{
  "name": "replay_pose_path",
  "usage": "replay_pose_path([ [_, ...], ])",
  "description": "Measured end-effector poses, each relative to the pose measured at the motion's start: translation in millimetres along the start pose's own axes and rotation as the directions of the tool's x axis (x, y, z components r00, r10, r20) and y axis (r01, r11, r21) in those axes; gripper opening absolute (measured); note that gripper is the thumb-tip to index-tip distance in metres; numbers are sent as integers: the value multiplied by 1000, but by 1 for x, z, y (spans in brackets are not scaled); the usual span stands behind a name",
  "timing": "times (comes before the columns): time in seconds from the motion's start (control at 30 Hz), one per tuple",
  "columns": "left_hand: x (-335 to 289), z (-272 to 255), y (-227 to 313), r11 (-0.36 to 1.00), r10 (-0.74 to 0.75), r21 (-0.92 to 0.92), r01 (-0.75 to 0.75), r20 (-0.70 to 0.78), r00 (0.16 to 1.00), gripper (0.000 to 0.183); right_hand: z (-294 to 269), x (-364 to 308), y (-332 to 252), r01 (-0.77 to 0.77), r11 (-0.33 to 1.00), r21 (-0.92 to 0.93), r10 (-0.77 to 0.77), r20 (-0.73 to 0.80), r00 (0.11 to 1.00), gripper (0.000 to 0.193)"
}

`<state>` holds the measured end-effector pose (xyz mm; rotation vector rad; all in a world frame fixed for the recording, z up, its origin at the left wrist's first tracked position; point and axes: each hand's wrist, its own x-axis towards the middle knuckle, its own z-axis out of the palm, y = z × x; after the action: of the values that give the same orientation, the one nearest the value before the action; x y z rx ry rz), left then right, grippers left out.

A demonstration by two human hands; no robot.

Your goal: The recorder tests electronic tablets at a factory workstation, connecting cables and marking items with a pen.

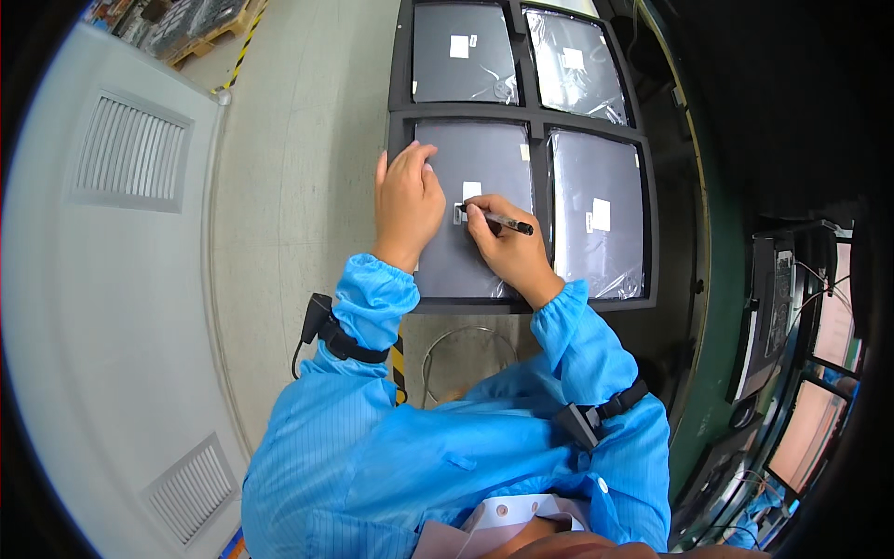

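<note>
A dark flat panel (484, 154) in clear film lies in the near left compartment of a black foam tray (579, 123). It carries a white square label (472, 189) and, just below, a small label (457, 214). Between the fingers of my right hand (515, 253) is a pen (507, 223) with a black end, its tip at the small label. My left hand (410, 207) rests at the panel's left edge and the tray rim, its fingers apart and holding nothing.
Three similar film-wrapped panels fill the other compartments: the near right panel (615, 247), far left panel (456, 74) and far right panel (596, 88). A white cabinet (102, 307) with vents stands left. Screens (808, 433) and cables line the right. A loaded pallet (214, 33) stands far left.
</note>
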<state>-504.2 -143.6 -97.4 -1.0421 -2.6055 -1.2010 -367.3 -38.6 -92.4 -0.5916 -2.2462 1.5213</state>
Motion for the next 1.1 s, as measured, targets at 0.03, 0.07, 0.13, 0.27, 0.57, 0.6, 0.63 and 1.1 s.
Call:
replay_pose_path([
  [0.03, 3, 2, 4, 1000, 19, -8, -19, -4, 1000, 27, -5, 0, -2, 14, 1000, 25, -13, -29, 999, 18],
  [0.07, 3, 2, 2, 1000, 8, 0, -8, -6, 1000, 26, -4, 1, -5, 28, 998, 61, -26, -42, 999, 20],
  [0.13, 3, 3, 0, 1000, 14, 8, -14, -15, 1000, 25, -19, -8, -20, -3, 995, 102, 12, -87, 996, 22],
  [0.27, -2, -2, 0, 995, 63, 82, -62, -4, 998, 29, -96, -47, -42, 257, 931, -260, -297, -127, 946, 32],
  [0.57, -97, 2, 121, 826, 554, -216, -520, 477, 682, 62, -315, -229, -74, -499, 169, -850, -27, -510, 860, 31],
  [0.6, -97, 8, 117, 821, 535, -133, -555, 515, 669, 59, -324, -243, -61, -521, 65, -851, -30, -523, 852, 38],
  [0.63, -95, 11, 116, 808, 513, -47, -588, 548, 661, 55, -333, -259, -48, -556, 39, -830, 10, -556, 831, 33],
  [1.1, -77, 57, 99, 754, 589, -18, -656, 460, 664, 45, -423, -180, -213, -224, 87, -971, -883, -180, 433, 42],
])
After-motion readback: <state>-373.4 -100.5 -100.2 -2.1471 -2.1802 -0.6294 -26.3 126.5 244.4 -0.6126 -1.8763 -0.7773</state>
